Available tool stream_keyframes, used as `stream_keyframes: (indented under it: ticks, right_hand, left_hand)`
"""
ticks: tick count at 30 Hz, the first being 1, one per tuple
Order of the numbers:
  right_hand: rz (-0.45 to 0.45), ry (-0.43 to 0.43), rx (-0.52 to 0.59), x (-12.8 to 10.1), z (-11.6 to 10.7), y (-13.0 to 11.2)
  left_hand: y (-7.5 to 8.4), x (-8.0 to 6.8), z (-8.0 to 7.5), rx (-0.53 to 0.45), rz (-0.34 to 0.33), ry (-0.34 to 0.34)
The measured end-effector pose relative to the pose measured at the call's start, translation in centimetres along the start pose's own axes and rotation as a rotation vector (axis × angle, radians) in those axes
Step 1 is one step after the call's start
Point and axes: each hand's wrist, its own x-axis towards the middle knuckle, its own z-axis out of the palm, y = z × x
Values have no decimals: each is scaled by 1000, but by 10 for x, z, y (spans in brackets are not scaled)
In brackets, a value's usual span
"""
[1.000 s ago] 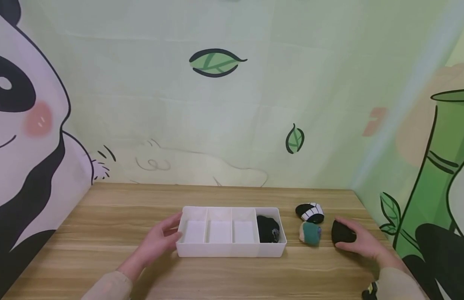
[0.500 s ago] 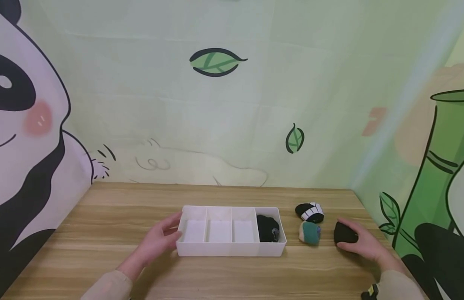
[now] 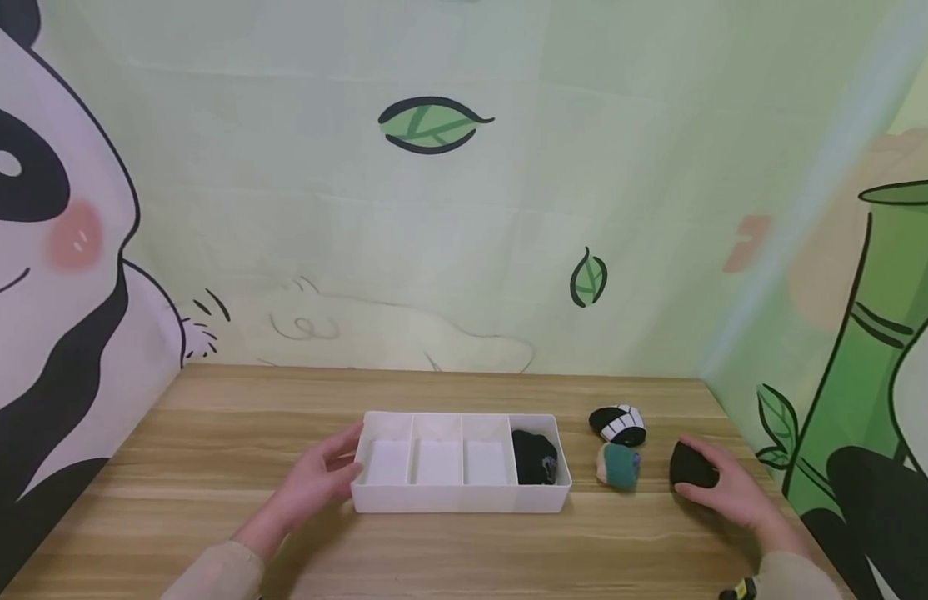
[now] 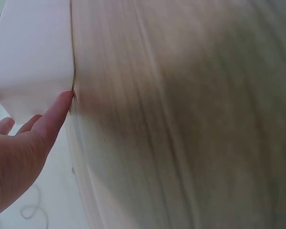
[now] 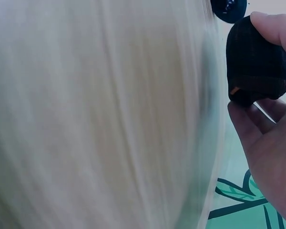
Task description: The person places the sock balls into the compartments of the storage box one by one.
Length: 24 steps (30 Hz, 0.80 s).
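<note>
Sitting near the desk's [image 3: 209, 450] right edge, the black sock ball [image 3: 691, 467] is wrapped by the right hand's [image 3: 734, 492] curled fingers [image 5: 271, 26]; the left hand's [image 3: 314, 483] straight fingers touch the white tray [image 3: 464, 498].

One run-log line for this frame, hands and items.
left hand: rests against white tray end | right hand: grips black sock ball on table | tray: one black ball in rightmost compartment

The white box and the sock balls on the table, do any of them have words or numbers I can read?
No words or numbers show anywhere.
White box: plain.
Black sock ball in the right hand: no readable label, only a tiny orange speck in the right wrist view.
Striped sock ball: stripes only.
</note>
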Motion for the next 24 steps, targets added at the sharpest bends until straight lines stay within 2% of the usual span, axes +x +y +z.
stream_keyframes:
  ticks: [9,17,24]
  right_hand:
    - [11,34,6,1,-2,-12]
    - [-125,109,-12,6,3,-28]
    - [-184,134,8,10,8,-48]
  left_hand:
    - [1,-1,1,-3,8,-2]
    - [1,0,1,-3,2,0]
    - [2,-2,1,-23,10,-13]
